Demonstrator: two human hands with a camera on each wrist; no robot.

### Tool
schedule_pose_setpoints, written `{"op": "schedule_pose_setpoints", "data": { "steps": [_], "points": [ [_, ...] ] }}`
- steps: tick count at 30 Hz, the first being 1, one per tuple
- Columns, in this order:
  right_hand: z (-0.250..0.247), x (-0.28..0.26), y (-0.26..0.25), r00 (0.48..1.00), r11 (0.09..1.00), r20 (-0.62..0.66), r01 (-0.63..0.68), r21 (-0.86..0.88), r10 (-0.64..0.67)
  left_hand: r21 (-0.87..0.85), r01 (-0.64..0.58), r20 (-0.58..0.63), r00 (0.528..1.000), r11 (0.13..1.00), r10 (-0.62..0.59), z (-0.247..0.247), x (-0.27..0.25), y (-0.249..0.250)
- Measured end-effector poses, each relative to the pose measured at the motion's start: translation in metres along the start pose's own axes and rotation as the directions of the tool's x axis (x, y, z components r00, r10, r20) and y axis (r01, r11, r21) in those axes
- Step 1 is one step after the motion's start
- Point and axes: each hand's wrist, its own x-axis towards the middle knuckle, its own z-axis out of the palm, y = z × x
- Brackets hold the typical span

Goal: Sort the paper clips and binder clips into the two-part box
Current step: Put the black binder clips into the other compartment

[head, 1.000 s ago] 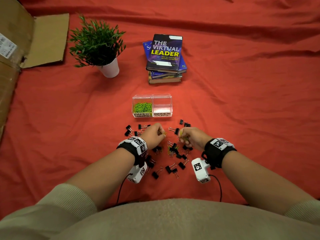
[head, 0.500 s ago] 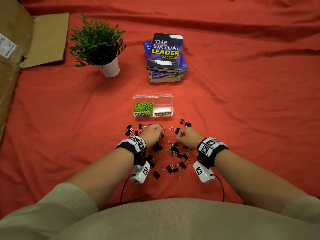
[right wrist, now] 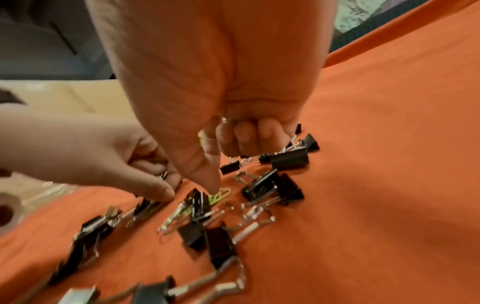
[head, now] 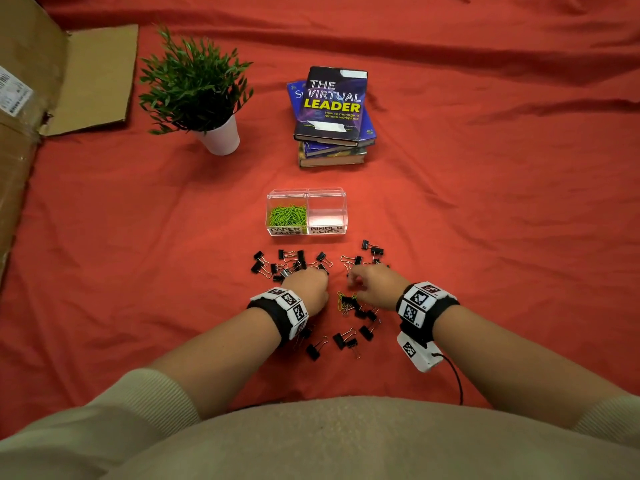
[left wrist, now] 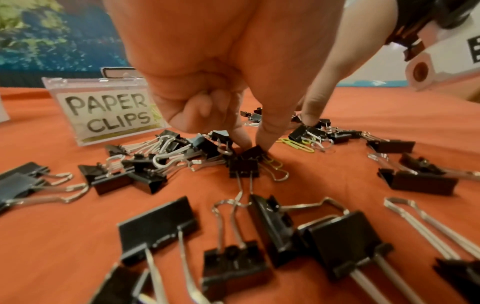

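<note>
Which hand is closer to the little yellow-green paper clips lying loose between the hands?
Right. The right hand pokes a fingertip down right beside the loose yellow-green paper clips; the left hand works just left of them, among black binder clips.

Right hand (right wrist: 207,86) fingers (right wrist: 242,133) curled — whatever they hold stays hidden.

Potted plant (head: 194,88), stacked books (head: 332,112), cardboard (head: 93,77), red cloth (head: 485,220).

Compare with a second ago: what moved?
Both hands dropped lower into the clip pile: left hand now pinches at a binder clip, right hand turned knuckles-up, fingertip on the green paper clips. Unchanged: box, its binder side empty; plant; books.
</note>
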Motion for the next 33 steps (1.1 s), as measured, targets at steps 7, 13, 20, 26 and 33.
{"op": "schedule_pose_setpoints", "data": {
  "steps": [7,13,20,26,33],
  "points": [
    [0.01,-0.007,0.004,0.997,0.97,0.022,0.082,-0.23,-0.079,0.098,-0.001,-0.021,1.0,0.995,0.003,-0.001,-0.005,0.0],
    [0.017,-0.007,0.003,0.997,0.954,0.025,0.077,-0.29,-0.073,0.11,-0.012,0.007,1.0,0.994,0.012,0.0,-0.007,0.003],
    [0.006,-0.009,0.001,0.999,1.0,-0.027,0.019,0.018,-0.019,0.108,-0.008,0.002,1.0,0.994,0.008,0.002,-0.008,0.003],
    [-0.011,-0.005,0.004,0.979,0.744,0.051,-0.184,0.642,0.198,0.087,-0.002,-0.005,1.0,0.996,0.002,0.004,-0.01,0.007],
    [-0.012,-0.013,-0.003,0.981,0.394,0.158,-0.189,0.899,0.11,0.08,0.015,0.005,1.0,0.997,-0.016,0.007,-0.01,0.011]
  ]
}}
